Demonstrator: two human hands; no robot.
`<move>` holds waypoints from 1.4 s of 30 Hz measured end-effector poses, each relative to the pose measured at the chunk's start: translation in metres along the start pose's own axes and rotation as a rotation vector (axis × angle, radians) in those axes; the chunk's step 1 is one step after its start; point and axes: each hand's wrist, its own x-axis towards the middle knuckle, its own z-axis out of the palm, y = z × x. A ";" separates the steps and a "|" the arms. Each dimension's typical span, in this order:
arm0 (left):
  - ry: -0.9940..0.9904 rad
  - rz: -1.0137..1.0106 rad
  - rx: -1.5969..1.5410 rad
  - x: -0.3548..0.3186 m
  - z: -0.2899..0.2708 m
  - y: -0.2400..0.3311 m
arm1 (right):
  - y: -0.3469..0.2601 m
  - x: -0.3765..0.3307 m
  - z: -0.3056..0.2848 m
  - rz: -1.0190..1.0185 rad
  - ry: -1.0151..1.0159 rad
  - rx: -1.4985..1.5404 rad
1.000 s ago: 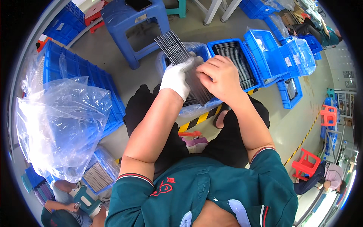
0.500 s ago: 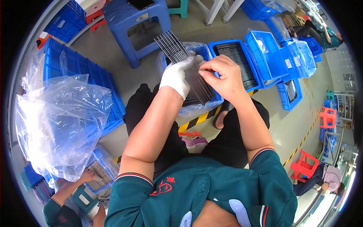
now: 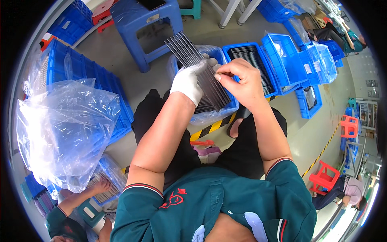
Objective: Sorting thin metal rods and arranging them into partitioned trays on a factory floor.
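Now we're holding the bundle of dark flat strips (image 3: 201,72) above the lined blue bin (image 3: 219,109): gloved left hand (image 3: 189,80) clamped around it, right hand (image 3: 242,82) fingers (image 3: 221,76) pinching its edge, shifted slightly inward since half a second ago—sorting continuing.

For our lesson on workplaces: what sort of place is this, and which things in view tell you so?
Probably a factory or assembly workshop: blue plastic crates of dark parts, striped hazard tape on the floor, and a gloved left hand and bare right hand sorting a bundle of thin dark strips.
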 end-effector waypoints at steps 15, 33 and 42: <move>0.007 0.025 0.007 0.002 -0.003 -0.002 | 0.004 0.000 0.010 -0.139 0.016 -0.148; -0.051 0.026 -0.021 0.000 -0.002 -0.001 | -0.007 0.004 0.007 -0.213 0.058 -0.161; -0.033 0.013 -0.031 0.002 -0.003 -0.002 | 0.001 0.003 0.015 -0.180 0.018 -0.149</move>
